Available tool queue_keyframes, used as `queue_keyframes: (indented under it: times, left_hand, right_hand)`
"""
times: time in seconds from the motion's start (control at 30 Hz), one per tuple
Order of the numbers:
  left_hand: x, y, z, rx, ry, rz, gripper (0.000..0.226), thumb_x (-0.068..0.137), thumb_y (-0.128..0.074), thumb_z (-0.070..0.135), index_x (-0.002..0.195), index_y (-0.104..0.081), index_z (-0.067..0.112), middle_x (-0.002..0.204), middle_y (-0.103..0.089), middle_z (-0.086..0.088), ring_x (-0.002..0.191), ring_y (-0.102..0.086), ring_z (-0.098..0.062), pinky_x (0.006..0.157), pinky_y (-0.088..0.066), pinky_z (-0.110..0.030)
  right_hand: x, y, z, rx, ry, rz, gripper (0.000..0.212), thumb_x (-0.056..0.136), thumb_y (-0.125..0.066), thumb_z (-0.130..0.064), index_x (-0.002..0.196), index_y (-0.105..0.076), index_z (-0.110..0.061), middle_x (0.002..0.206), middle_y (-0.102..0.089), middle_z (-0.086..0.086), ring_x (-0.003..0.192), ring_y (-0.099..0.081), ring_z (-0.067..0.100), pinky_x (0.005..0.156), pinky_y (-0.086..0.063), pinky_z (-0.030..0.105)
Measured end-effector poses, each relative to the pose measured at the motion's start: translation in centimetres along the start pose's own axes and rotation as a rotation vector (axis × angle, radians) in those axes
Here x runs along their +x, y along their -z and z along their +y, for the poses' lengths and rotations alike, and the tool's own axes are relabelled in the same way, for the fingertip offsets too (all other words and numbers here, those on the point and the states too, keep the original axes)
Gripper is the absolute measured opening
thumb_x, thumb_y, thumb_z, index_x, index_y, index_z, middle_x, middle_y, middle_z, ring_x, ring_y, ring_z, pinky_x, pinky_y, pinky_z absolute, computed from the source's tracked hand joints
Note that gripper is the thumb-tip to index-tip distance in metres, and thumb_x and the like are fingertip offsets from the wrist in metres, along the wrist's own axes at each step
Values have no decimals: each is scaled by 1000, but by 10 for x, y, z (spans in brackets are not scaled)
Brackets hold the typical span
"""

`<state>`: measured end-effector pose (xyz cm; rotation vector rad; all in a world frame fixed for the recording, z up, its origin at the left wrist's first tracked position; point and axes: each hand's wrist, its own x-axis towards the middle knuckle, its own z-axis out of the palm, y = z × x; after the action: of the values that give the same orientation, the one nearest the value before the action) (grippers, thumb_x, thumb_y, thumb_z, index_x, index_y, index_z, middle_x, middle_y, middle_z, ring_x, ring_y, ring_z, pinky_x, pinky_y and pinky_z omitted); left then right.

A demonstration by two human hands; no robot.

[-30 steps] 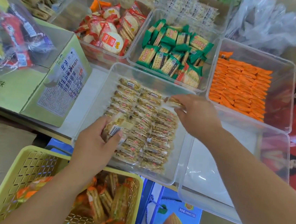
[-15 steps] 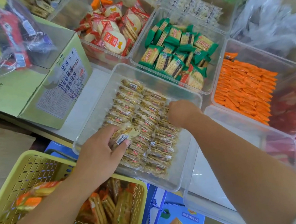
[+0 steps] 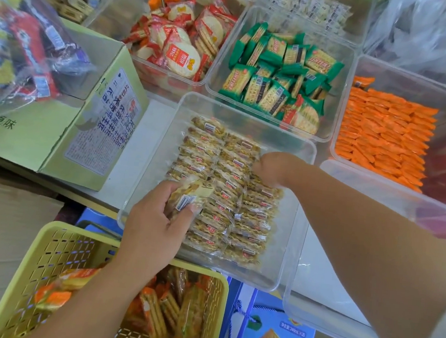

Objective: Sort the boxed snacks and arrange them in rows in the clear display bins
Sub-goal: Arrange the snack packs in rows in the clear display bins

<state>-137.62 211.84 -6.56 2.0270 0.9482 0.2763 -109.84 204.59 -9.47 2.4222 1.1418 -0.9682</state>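
Observation:
A clear display bin (image 3: 290, 261) in front of me holds rows of small tan snack packets (image 3: 221, 204). My left hand (image 3: 155, 222) grips a small stack of the same packets (image 3: 190, 195) over the bin's near left part. My right hand (image 3: 274, 168) reaches down into the bin at the far end of the right row, its fingers curled and pointing down onto the packets. Whether it holds a packet is hidden.
A yellow basket (image 3: 42, 249) with orange-wrapped snacks sits near me at left. A green carton (image 3: 54, 134) stands left of the bin. Bins of red rice crackers (image 3: 174, 45), green biscuit packs (image 3: 278, 75) and orange packets (image 3: 385, 136) stand behind; one see-through bin (image 3: 393, 214) sits at right.
My right hand has dropped from above the bin down onto the right row of packets. My left hand with its stack has shifted slightly inward over the bin.

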Motion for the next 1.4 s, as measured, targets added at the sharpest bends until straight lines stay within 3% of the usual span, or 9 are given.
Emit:
queue_keyframes:
  times: [0.13,0.27,0.43,0.67,0.87,0.97,1.03,1.13,1.4]
  left_hand:
    - [-5,1,-3,78,-162,-2,35,82,-72,16,116,-71,25,116,-66,7,107,-61,-11,91,-54,-34]
    - [-12,-4,-4,209,-392,17,55,64,-88,-14,112,-79,9,126,-64,-17,121,-57,-31,98,-50,-42]
    - [-18,-9,9,292,-593,27,51,57,-92,-11,104,-79,5,106,-66,-15,104,-54,-24,87,-49,-27]
    - [-37,-17,34,188,-592,6,73,53,-94,-8,107,-54,19,96,-68,-12,96,-52,-18,83,-40,-22]
    - [-47,-25,45,168,-653,-38,65,64,-92,-5,112,-55,19,103,-67,-6,101,-54,-16,90,-38,-16]
    - [-40,-24,49,179,-578,-22,61,75,-87,16,124,-52,22,126,-57,0,120,-48,-11,108,-28,-9]
    - [-29,-19,47,283,-460,0,69,77,-83,37,134,-45,26,141,-47,3,134,-41,-15,117,-30,-27]
    - [-12,-6,32,477,-258,60,84,74,-87,46,143,-46,21,154,-43,-16,140,-37,-37,114,-36,-56]
    - [18,12,-22,549,177,-127,121,82,-68,70,164,5,19,173,2,-9,157,-13,-36,125,-21,-50]
  right_hand:
    - [-29,-4,-3,-82,19,217,38,104,-37,-41,94,-64,-15,93,-67,5,88,-64,25,84,-57,43]
    - [-86,-24,-9,272,252,528,38,95,-60,-31,130,-64,-18,124,-68,7,118,-56,29,100,-49,42]
    - [-156,-51,-18,350,563,455,77,76,-82,-31,146,-51,-30,149,-51,-1,136,-46,21,113,-38,42]
    - [-191,-81,-34,502,541,720,37,85,-75,-23,121,-71,-14,112,-72,3,99,-65,25,83,-56,40]
    - [-197,-86,-33,415,434,718,37,79,-72,-12,116,-70,-17,96,-72,0,83,-67,25,60,-56,37]
    - [-189,-77,-24,432,394,767,40,78,-73,-1,116,-72,-13,97,-74,5,85,-69,30,62,-59,40]
    - [-178,-62,-11,433,329,832,39,81,-71,1,117,-72,-12,104,-74,7,92,-68,31,70,-60,42]
    - [-154,-35,12,387,240,934,33,82,-68,3,113,-71,-9,105,-73,10,93,-64,33,73,-57,42]
    - [-81,7,32,14,117,677,33,88,-51,6,111,-59,-16,97,-59,4,98,-53,28,65,-52,41]
